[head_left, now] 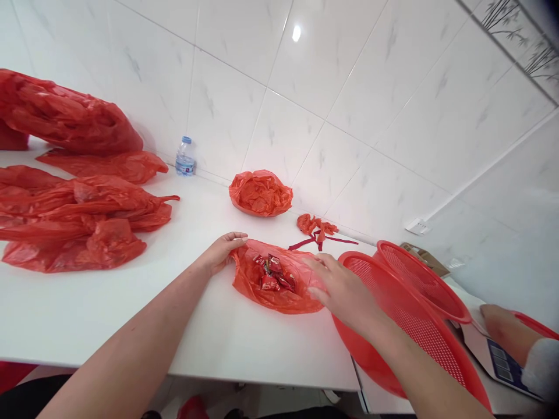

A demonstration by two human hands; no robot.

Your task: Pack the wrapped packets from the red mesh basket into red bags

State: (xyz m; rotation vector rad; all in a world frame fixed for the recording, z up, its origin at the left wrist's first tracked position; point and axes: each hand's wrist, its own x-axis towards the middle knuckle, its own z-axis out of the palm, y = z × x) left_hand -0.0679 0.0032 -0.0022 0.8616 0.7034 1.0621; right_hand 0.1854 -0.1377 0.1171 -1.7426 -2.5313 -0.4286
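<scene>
A small red plastic bag lies open on the white table, with several red-wrapped candies inside it. My left hand pinches the bag's left edge, fingers curled on the plastic. My right hand hovers over the bag's right side with fingers stretched out and nothing in them, just in front of a red plastic colander.
Several filled red bags lie at the left. A small water bottle stands by the tiled wall. Another open red bag and red scraps lie behind. A second colander, a scale and another person's hand are at right.
</scene>
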